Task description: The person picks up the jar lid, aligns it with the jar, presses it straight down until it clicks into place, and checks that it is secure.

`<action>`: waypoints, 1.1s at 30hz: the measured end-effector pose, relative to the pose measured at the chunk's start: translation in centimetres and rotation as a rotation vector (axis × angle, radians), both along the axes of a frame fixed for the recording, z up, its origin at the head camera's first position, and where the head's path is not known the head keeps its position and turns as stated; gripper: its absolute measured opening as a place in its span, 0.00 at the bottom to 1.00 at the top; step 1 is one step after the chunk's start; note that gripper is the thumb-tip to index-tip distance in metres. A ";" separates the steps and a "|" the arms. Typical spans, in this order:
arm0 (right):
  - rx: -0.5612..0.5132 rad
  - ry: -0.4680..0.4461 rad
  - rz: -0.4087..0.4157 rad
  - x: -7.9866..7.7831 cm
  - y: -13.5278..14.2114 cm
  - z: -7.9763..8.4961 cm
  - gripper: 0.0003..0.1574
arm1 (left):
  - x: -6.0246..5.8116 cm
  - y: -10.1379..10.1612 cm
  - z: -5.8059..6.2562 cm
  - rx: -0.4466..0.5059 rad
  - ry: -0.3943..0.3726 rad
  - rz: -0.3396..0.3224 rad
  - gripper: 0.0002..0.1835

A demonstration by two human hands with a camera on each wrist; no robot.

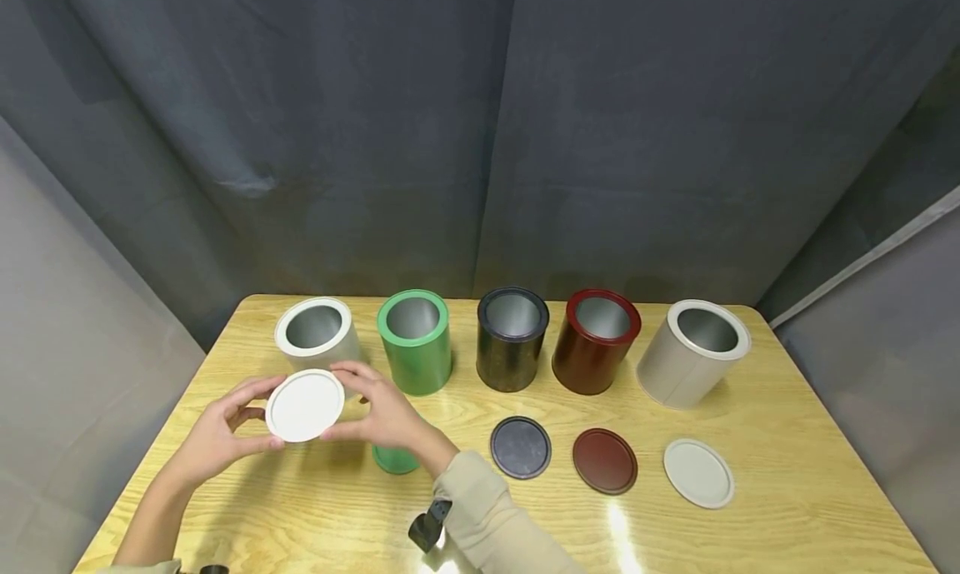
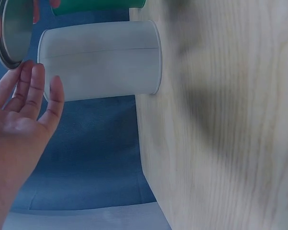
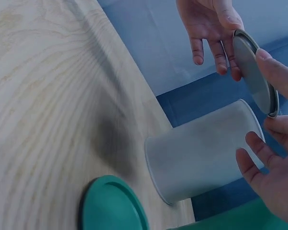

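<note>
A round white lid is held up between both hands, tilted, in front of the white can at the left end of the row. My left hand pinches its left edge between thumb and fingers. On the opposite edge, my right hand grips it the same way. The white can stands with its top uncovered, its lower part partly hidden by the lid and right hand. In the right wrist view the bare metal underside of the lid shows, above the table and beside the can.
Open cans stand rightward along the back: green, black, dark red and off-white. Before them lie a green lid, partly behind the right wrist, a black lid, a dark red lid and an off-white lid.
</note>
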State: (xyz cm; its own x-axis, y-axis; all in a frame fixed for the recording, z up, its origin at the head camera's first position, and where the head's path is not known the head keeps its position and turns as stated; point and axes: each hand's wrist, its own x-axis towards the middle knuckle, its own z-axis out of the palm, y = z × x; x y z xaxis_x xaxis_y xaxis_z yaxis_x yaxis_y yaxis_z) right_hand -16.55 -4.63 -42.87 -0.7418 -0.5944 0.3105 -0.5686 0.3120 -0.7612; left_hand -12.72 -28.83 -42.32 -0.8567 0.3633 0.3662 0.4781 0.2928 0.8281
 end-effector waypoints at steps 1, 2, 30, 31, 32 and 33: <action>0.004 0.003 -0.003 -0.1 0.0 0.1 0.47 | -0.1 0.0 0.0 -0.002 0.000 -0.001 0.40; 0.008 0.007 -0.004 -0.2 0.0 0.2 0.47 | -0.2 0.0 0.0 -0.003 -0.001 -0.001 0.40; 0.069 0.139 0.008 -2.6 0.2 2.7 0.48 | -2.2 0.2 1.7 -0.059 0.068 0.032 0.39; 0.069 0.141 0.008 -2.7 0.2 2.8 0.48 | -2.3 0.2 1.7 -0.057 0.068 0.031 0.39; 0.071 0.143 0.007 -2.8 0.2 2.8 0.48 | -2.4 0.2 1.8 -0.053 0.069 0.029 0.38; 0.076 0.145 0.007 -2.9 0.2 2.8 0.48 | -2.4 0.2 1.8 -0.051 0.069 0.026 0.38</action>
